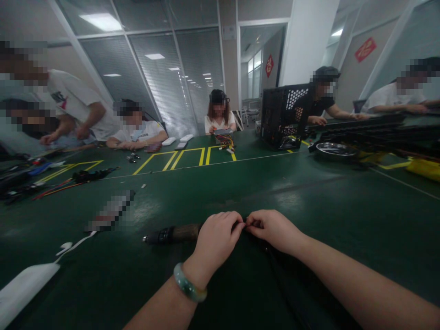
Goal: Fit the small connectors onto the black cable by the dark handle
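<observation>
An electric screwdriver [182, 233] lies on the green table, its bit end pointing left. My left hand [220, 236], with a jade-coloured bangle at the wrist, is closed around the tool's rear end, which it hides. Beside it, almost touching fingertip to fingertip, my right hand [275, 231] is closed in a pinch. A black cable [283, 286] runs from beneath the right hand toward the table's near edge. A small dark piece, seemingly the end of this cable, shows between the right fingertips; most of it is hidden.
A blurred flat device [112, 213] joins by a white cord to a white object [27, 288] at left. Loose wires [79, 178] lie beyond. Across the table stand a black computer case [283, 117] and a power supply [223, 135]. Several people sit or lean around the far side.
</observation>
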Action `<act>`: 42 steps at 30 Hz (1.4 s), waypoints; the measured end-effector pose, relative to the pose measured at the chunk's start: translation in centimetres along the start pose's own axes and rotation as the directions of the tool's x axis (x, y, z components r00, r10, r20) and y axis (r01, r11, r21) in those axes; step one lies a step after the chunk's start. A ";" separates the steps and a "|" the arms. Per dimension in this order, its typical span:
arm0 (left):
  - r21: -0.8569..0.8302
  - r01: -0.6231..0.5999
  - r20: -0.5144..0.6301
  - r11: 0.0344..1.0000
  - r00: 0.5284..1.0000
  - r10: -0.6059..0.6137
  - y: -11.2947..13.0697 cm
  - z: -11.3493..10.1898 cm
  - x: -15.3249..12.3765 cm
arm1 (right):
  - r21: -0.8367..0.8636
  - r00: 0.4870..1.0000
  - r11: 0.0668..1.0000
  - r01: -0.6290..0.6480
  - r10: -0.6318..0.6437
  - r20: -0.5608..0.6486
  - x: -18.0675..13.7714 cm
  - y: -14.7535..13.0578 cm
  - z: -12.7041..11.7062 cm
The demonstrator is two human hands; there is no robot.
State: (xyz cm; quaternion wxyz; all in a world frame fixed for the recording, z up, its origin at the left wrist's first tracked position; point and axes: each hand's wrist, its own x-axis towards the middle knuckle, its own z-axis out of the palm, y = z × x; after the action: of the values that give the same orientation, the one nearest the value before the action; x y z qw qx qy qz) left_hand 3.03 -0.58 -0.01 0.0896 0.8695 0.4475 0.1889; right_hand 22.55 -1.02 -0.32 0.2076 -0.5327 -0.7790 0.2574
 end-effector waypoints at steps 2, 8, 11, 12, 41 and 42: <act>0.009 0.002 0.009 1.000 1.000 -0.002 0.0 0.0 0.0 | -0.002 1.000 1.000 -0.006 0.006 -0.007 0.0 0.0 0.1; 0.009 -0.026 0.025 1.000 0.999 0.025 -0.3 0.0 0.2 | 0.057 0.999 0.998 -0.041 0.041 -0.002 0.0 0.0 0.2; -0.002 -0.056 0.031 0.998 0.998 0.056 -0.5 0.0 0.2 | 0.067 0.999 0.997 -0.046 0.046 -0.003 0.0 0.0 0.2; -0.005 -0.066 0.031 0.998 0.997 0.066 -0.5 0.0 0.1 | 0.069 0.999 0.996 -0.047 0.047 -0.004 0.0 0.0 0.2; -0.013 -0.096 -0.030 0.995 0.995 0.096 -0.9 0.3 -0.1 | -0.018 0.999 1.000 -0.025 0.025 -0.030 0.1 0.0 0.1; -0.009 -0.100 -0.037 0.995 0.994 0.100 -0.9 0.3 0.0 | -0.019 0.999 0.999 -0.025 0.025 -0.031 0.1 0.0 0.2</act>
State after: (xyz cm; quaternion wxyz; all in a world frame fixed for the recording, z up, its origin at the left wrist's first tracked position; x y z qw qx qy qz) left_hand 2.48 -0.09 -0.55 0.0765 0.8868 0.4040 0.2111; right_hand 22.38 -0.94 -0.41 0.2113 -0.5483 -0.7714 0.2441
